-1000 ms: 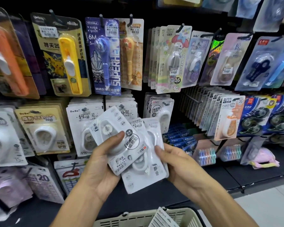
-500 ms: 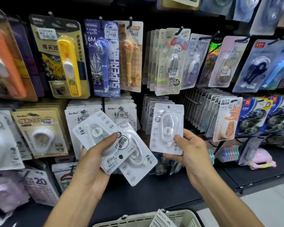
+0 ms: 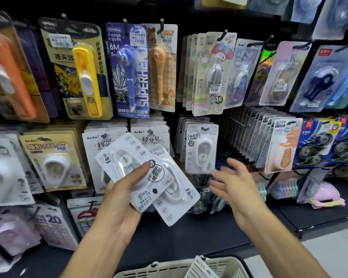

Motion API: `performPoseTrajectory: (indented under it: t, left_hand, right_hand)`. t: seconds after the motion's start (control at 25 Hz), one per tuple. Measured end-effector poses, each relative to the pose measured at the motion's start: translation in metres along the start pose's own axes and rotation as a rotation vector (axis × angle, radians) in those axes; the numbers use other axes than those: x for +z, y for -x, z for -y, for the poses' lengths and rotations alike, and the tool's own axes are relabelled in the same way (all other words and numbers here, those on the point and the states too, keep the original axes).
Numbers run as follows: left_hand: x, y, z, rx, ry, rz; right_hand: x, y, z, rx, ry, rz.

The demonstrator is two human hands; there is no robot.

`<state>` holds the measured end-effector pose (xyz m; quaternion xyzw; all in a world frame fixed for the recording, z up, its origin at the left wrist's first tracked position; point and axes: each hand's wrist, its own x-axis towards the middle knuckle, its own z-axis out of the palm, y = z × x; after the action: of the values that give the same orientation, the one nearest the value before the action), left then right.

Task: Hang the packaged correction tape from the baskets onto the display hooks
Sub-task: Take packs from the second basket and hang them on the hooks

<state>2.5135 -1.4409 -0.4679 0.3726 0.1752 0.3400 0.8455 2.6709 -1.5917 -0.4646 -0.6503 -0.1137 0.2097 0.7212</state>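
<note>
Head view: the left hand (image 3: 117, 199) grips two fanned white blister-carded correction tapes (image 3: 147, 177) as ready stock, while the right hand (image 3: 235, 189), fingers spread and empty, hangs just below an identical white pack (image 3: 201, 149) on its display hook (apparently seated).

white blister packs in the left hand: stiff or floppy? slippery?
The white packs look fairly stiff: flat card stays unbent while fanned out in the left hand. The glossy plastic bubbles probably slide on each other, hence the thumb clamp. Likely light, since one hand holds two.
</note>
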Motion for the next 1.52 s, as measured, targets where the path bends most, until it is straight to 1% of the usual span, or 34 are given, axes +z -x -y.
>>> performPoseTrajectory:
  t: [0.04, 0.12, 0.16, 0.2, 0.24, 0.28, 0.4, 0.48, 0.56, 0.6, 0.72, 0.92, 1.0, 1.04, 1.08, 1.12, 1.16, 1.2, 1.24, 1.28, 1.32, 1.36, 1.4, 1.44, 1.48, 1.52]
  left_hand:
    - [0.001, 0.0, 0.001, -0.005, 0.014, 0.017]
    - [0.003, 0.0, 0.003, -0.027, 0.046, 0.072]
    - [0.004, 0.0, 0.004, -0.046, 0.059, 0.094]
    - [0.005, 0.0, 0.003, -0.062, 0.064, 0.107]
    - [0.005, -0.001, 0.003, -0.068, 0.065, 0.108]
    - [0.004, -0.001, 0.002, -0.064, 0.068, 0.1]
    - [0.002, -0.001, -0.001, 0.006, 0.066, 0.039]
    - [0.0, 0.0, -0.004, 0.049, -0.058, -0.035]
    - [-0.002, 0.001, -0.004, 0.093, -0.202, -0.085]
    - [-0.001, 0.001, -0.003, 0.113, -0.249, -0.096]
    - [0.002, 0.003, -0.001, 0.137, -0.338, -0.098]
    - [0.0, -0.001, 0.0, 0.17, -0.372, -0.077]
    - [0.002, -0.002, 0.001, 0.164, -0.372, -0.057]
    - [0.002, -0.002, 0.001, 0.16, -0.4, -0.051]
    - [0.002, -0.002, 0.0, 0.163, -0.477, -0.04]
    - [0.003, -0.003, -0.003, 0.187, -0.629, -0.021]
    - [0.002, -0.005, -0.006, 0.237, -0.862, 0.021]
    - [0.001, -0.007, -0.009, 0.304, -1.164, 0.079]
    - [0.002, -0.01, -0.01, 0.384, -1.455, 0.148]
    - [0.006, -0.011, -0.009, 0.46, -1.662, 0.215]
    - [0.009, -0.012, -0.007, 0.507, -1.785, 0.265]
    - [0.012, -0.013, -0.004, 0.535, -1.842, 0.288]
    - [0.014, -0.015, -0.001, 0.57, -1.845, 0.288]
    - [0.013, -0.016, 0.002, 0.617, -1.801, 0.27]
    - [0.012, -0.016, 0.004, 0.669, -1.736, 0.23]
    - [0.01, -0.017, 0.004, 0.705, -1.679, 0.168]
  right_hand:
    - [0.005, 0.007, -0.005, -0.002, 0.08, 0.098]
    - [0.014, 0.022, -0.013, 0.014, 0.147, 0.409]
    - [0.017, 0.026, -0.014, 0.027, 0.138, 0.523]
    - [0.018, 0.028, -0.015, 0.026, 0.12, 0.576]
    - [0.017, 0.028, -0.015, 0.017, 0.101, 0.572]
    - [0.016, 0.027, -0.015, -0.004, 0.09, 0.526]
    - [0.01, 0.021, -0.014, -0.128, 0.1, 0.3]
    - [0.002, 0.012, -0.01, -0.186, 0.083, 0.144]
    - [-0.007, -0.001, -0.003, -0.193, 0.099, 0.014]
    - [-0.009, -0.006, 0.001, -0.194, 0.121, -0.026]
    - [-0.01, -0.012, 0.005, -0.218, 0.178, -0.066]
    - [-0.014, -0.011, 0.009, -0.184, 0.143, -0.177]
    - [-0.014, -0.013, 0.01, -0.16, 0.061, -0.182]
    - [-0.014, -0.014, 0.008, -0.147, 0.057, -0.173]
    - [-0.014, -0.013, 0.006, -0.164, 0.15, -0.176]
    - [-0.014, -0.01, 0.003, -0.236, 0.309, -0.174]
    - [-0.012, -0.003, 0.002, -0.36, 0.441, -0.113]
    - [-0.008, 0.006, 0.002, -0.491, 0.504, 0.025]
    - [-0.005, 0.012, 0.003, -0.577, 0.56, 0.205]
    - [-0.001, 0.016, 0.001, -0.636, 0.672, 0.358]
    - [0.001, 0.016, -0.004, -0.702, 0.823, 0.436]
    - [0.001, 0.014, -0.008, -0.765, 0.962, 0.429]
    - [0.0, 0.011, -0.009, -0.789, 1.049, 0.369]
    - [-0.004, 0.007, -0.009, -0.772, 1.068, 0.311]
    - [-0.009, 0.004, -0.009, -0.735, 1.024, 0.266]
    - [-0.014, 0.001, -0.008, -0.669, 0.891, 0.226]
